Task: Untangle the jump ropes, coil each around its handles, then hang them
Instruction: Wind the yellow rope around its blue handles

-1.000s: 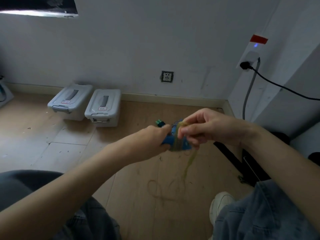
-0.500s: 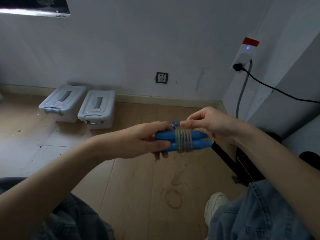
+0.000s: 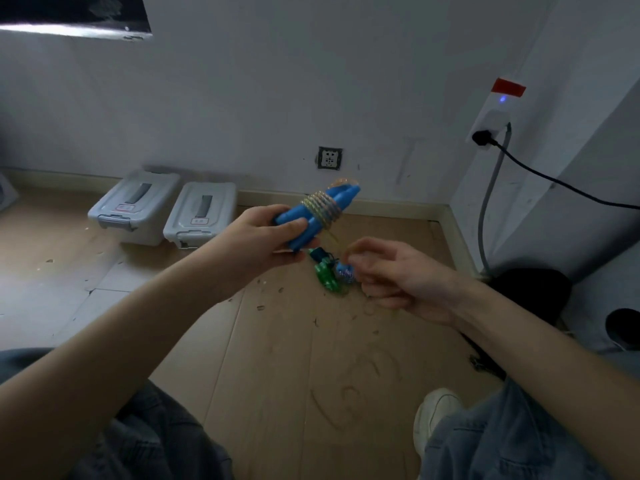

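Frame centre: my left hand [image 3: 266, 240] grips the blue handles [image 3: 311, 216], now tilted up; right hand [image 3: 398, 275] has dropped — fingers pinching the loose rope [image 3: 346, 249] — several wraps remain.

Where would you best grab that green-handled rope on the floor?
Judging from here, at the green handles: they lie together on the wooden floor, stiffer than the loose cord. Come from above with the right hand, nearest them, fingers across both.

**One head-worn view, looking forward and down**

The single wide-angle camera sits above and behind the left hand [image 3: 263, 237] and right hand [image 3: 398, 275], close over both forearms, facing the wooden floor [image 3: 277, 341] and wall [image 3: 277, 98] beyond them.
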### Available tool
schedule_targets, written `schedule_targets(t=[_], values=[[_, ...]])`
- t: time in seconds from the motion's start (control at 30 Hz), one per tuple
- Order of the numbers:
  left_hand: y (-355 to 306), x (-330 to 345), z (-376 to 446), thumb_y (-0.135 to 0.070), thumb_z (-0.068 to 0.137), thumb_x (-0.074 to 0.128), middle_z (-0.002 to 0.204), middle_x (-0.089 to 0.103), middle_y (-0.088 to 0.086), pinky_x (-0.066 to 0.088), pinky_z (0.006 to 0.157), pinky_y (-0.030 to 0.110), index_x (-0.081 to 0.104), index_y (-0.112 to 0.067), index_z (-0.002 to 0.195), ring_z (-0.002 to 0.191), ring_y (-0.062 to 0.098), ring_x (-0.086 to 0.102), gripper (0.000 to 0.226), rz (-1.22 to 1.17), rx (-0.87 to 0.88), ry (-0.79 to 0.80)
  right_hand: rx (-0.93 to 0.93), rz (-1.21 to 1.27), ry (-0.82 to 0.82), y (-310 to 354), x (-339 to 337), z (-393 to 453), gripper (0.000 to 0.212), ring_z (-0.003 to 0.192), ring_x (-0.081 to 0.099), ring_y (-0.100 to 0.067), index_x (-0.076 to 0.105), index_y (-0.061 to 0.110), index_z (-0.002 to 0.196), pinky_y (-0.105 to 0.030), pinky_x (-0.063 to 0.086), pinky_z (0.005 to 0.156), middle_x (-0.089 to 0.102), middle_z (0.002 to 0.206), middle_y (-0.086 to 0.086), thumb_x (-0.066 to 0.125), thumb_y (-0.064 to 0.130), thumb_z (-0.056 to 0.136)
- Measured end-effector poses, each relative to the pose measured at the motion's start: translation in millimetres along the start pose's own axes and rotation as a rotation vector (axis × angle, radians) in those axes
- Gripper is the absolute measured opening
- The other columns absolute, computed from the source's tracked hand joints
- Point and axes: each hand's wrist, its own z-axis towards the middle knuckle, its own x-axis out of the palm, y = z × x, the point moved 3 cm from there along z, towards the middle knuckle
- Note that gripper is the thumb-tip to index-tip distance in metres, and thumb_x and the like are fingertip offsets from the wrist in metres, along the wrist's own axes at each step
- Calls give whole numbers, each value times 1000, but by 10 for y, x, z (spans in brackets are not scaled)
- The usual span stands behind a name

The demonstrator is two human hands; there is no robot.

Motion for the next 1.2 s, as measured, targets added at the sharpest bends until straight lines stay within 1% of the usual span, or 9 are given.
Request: schedule_targets(t=[0.13,0.27,0.4,0.5,0.6,0.83,0.97,1.1,1.2], values=[[80,6,75,-14,91,51,88,65,3,51,55,13,56,-14,96,66,2,67,7,148,31,-130,-22,-159,107,-11,145,20,27,47,26,-8,59,13,81,-18,32,40,29,59,3,43,28,96],[133,-86,121,-21,94,48,91,59,8,47,65,34,47,-7,105,75,24,58,18,1104,180,-345,11,4,300,68,195,-28,25,48,33,-8,56,14,75,-22,48,51,34,56,5,45,26,94],[384,109,61,-15,95,44,104,59,14,47,69,35,37,-9,106,80,26,58,15,1354,78,-46,-13,170,189,183,69,-15,26,42,32,-7,54,14,70,-20,43,44,33,48,7,46,27,91],[438,322,-63,-20,95,42,97,57,8,40,59,25,30,-16,97,69,14,50,12,1282,118,274,76,256,45,184,-80,16,30,39,31,-6,49,14,67,-17,37,38,32,44,8,42,26,94],[364,423,-161,-24,94,44,97,57,3,48,68,30,36,-16,99,77,15,56,13,1121,83,482,138,182,-69,150,-180,40,34,37,29,-5,46,14,66,-16,32,35,32,40,9,39,25,98],[226,503,-185,-35,87,55,77,58,-10,46,59,14,48,-26,86,64,-1,57,11,869,162,530,107,-174,-184,209,-244,46,39,34,28,-6,49,13,61,-17,28,33,34,38,8,44,26,97],[324,532,-215,-29,92,49,80,59,-10,49,65,15,49,-24,91,71,0,58,5,929,81,642,1,-678,-311,254,-283,52,40,35,37,-8,56,11,56,-19,35,38,43,40,5,61,36,87],[306,553,-233,-23,94,47,78,59,-10,46,59,13,50,-25,90,66,-3,56,5,780,-15,700,-96,-1142,-321,248,-291,123,28,74,57,-9,65,15,83,-24,44,66,62,78,5,68,42,78],[215,449,-205,-22,93,47,76,60,-7,44,55,15,54,-20,92,62,-2,54,8,694,-60,647,-158,-934,-70,244,-221,92,23,102,54,-1,60,23,111,-16,40,82,60,111,9,56,31,90]])
